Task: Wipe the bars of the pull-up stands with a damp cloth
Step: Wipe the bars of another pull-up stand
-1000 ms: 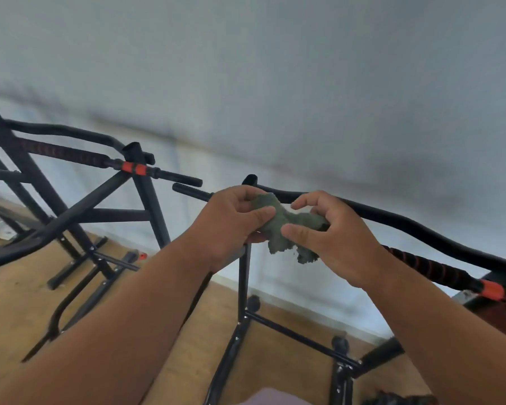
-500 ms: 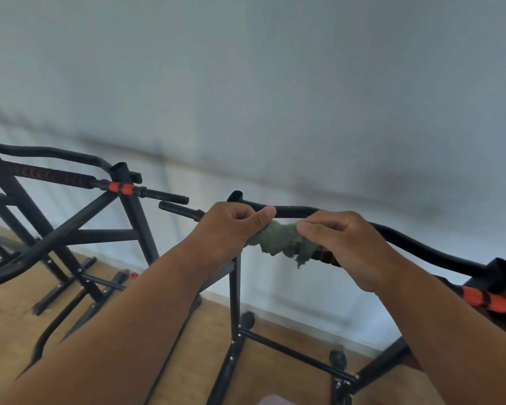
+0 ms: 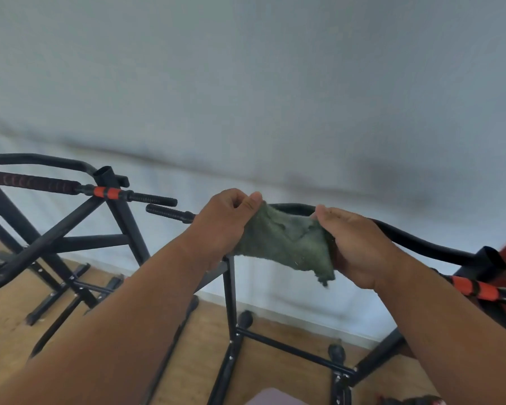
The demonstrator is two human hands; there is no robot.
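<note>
Green terry cloth (image 3: 287, 241) is stretched at centre frame, the left hand (image 3: 222, 226) pinching its nine o'clock edge, the right hand (image 3: 360, 244) its three o'clock edge. I'd drape it over the black bar (image 3: 415, 241) behind, wrap fully, then slide.

The cloth (image 3: 287, 244) is dull green. The pull-up stands' bars (image 3: 421, 244) are black, with orange bands (image 3: 107, 192) at nine o'clock and at four o'clock. The wall (image 3: 246, 83) is pale grey-blue; the floor (image 3: 9, 311) is light brown wood grain.
</note>
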